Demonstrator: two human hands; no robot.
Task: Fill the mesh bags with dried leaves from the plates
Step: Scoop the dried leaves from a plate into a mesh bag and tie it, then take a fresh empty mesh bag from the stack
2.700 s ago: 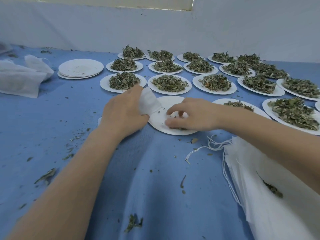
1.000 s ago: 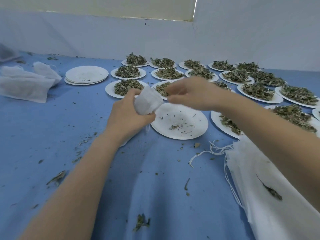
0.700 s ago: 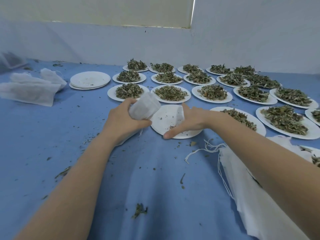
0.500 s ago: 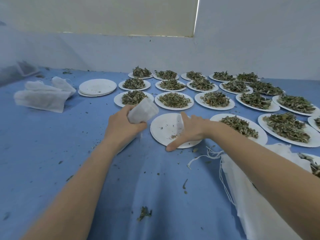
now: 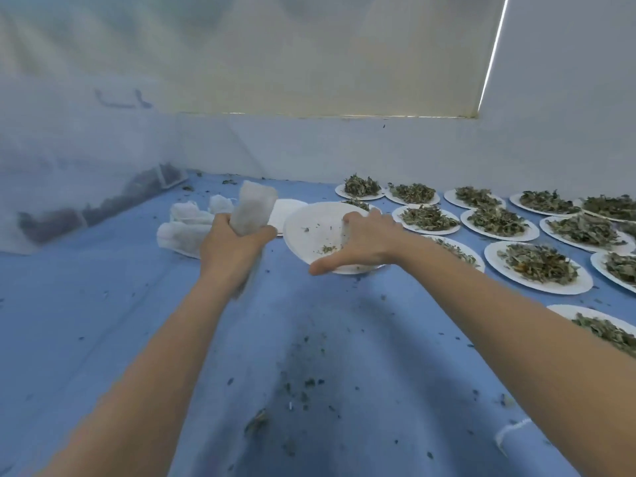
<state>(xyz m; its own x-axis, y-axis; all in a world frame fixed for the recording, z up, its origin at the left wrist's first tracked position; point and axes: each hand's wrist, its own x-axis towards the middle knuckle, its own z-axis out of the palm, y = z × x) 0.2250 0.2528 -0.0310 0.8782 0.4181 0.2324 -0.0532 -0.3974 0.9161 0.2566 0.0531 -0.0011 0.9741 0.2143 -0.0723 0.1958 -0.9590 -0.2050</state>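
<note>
We're gripping the mesh bag (image 5: 253, 208) upright in our left hand (image 5: 231, 248) — our right hand (image 5: 364, 243) is pinching the nearly emptied plate (image 5: 311, 232), tilting it above the blue table (image 5: 103, 321), leaf-heaped plates (image 5: 537, 266) crowding the right edge.

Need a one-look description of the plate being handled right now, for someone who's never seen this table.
On the blue table, look left of the rows of leaf-heaped plates. The nearly empty plate is the one the right hand grips and tilts, beside the mesh bag in the left hand. Only crumbs remain on it.
</note>
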